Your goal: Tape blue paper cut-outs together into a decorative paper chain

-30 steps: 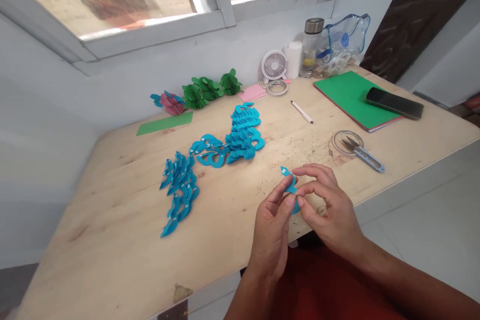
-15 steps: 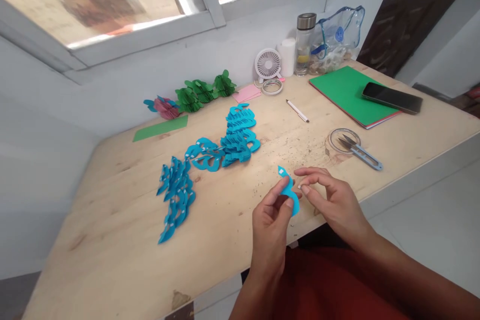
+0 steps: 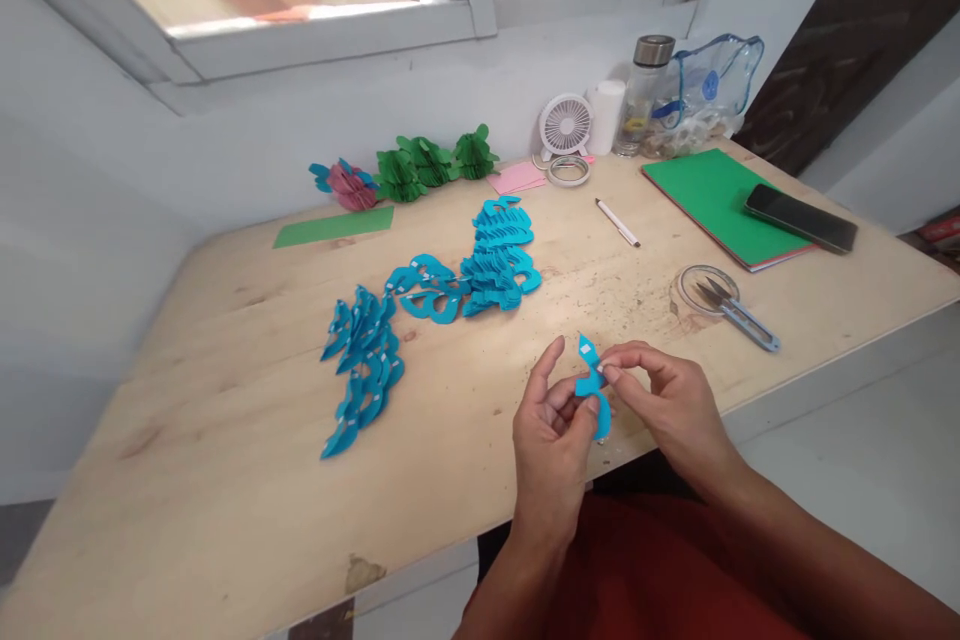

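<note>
My left hand (image 3: 551,430) grips a curvy blue paper cutout (image 3: 602,416) between thumb and fingers, its index finger raised. The cutout's pointed upper end bears a white square of tape. My right hand (image 3: 660,395) has thumb and index finger pinched at the cutout's middle, on a small white piece of tape (image 3: 599,369). To the left lie blue cutouts with white tape squares (image 3: 364,360). A pile of folded blue cutouts (image 3: 495,270) sits beyond the hands.
Thread snips (image 3: 742,315) rest on a tape roll (image 3: 697,285) at the right. Behind are a pen (image 3: 617,223), green paper sheets (image 3: 697,190) under a phone (image 3: 801,217), another tape roll (image 3: 568,170), a small fan (image 3: 566,125), a bottle (image 3: 643,95) and folded green paper shapes (image 3: 427,163).
My right hand has brought the white tape piece against the blue cutout. My left index finger has lifted off the paper. The camera view has shifted slightly.
</note>
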`<state>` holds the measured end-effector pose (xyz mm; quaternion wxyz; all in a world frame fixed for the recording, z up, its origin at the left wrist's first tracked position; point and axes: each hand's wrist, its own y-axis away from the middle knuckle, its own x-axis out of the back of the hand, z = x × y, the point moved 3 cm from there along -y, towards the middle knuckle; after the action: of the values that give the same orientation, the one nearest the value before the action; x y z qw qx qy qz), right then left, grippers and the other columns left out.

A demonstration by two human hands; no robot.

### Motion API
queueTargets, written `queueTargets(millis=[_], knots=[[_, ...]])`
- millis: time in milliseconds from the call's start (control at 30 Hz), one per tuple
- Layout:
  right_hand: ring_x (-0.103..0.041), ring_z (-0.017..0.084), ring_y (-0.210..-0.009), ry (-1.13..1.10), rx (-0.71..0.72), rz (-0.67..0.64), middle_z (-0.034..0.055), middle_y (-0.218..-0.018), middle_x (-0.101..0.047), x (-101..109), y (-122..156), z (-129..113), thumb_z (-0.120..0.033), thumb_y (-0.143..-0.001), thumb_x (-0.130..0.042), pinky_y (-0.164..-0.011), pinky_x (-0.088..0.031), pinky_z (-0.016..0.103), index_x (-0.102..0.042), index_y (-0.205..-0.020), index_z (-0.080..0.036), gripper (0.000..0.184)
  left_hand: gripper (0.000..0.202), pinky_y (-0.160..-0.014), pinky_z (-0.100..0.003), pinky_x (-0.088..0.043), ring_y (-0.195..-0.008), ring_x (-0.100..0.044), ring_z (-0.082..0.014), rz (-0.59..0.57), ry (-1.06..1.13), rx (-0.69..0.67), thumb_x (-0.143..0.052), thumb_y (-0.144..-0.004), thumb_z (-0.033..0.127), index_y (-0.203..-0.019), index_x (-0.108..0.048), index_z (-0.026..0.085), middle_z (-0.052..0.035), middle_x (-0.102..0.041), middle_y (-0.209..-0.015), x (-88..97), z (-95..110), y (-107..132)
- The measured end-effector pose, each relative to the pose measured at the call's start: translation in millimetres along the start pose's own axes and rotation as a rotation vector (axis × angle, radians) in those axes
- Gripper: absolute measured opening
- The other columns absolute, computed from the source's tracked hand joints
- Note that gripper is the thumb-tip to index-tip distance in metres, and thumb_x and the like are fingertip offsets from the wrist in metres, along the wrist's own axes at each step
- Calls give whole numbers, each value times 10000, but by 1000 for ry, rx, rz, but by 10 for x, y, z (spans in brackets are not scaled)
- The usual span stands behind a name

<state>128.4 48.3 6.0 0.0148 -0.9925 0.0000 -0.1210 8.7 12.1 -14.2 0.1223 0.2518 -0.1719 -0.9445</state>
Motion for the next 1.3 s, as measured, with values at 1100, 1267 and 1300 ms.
queueTargets(millis=[1100,1267,1300], knots=[[-545,286,-1029,690,949,58,98,-1000,-665,239,45,8,-99,-798,-642,-849,-451,481,-643,-873,-185,114,166,-423,-214,-401,-436,-536,-110,-153,-61,181,-641,-692,245,-562,-621,143,-3,-587,-497,-144,-8,-141],[-541,286,-1025,711,1018,15,103,-1009,-671,255,36,-23,-68,-776,-658,-839,-454,473,-646,-847,-168,124,159,-425,-215,-398,-446,-543,-108,-157,-79,185,-639,-691,248,-580,-622,135,-12,-610,-538,-134,17,-133],[-542,284,-1023,712,1033,11,102,-1010,-673,258,38,-34,-64,-772,-661,-838,-455,471,-647,-847,-168,129,160,-425,-215,-398,-448,-543,-109,-158,-81,187,-639,-691,250,-582,-620,135,-14,-612,-542,-130,19,-131]])
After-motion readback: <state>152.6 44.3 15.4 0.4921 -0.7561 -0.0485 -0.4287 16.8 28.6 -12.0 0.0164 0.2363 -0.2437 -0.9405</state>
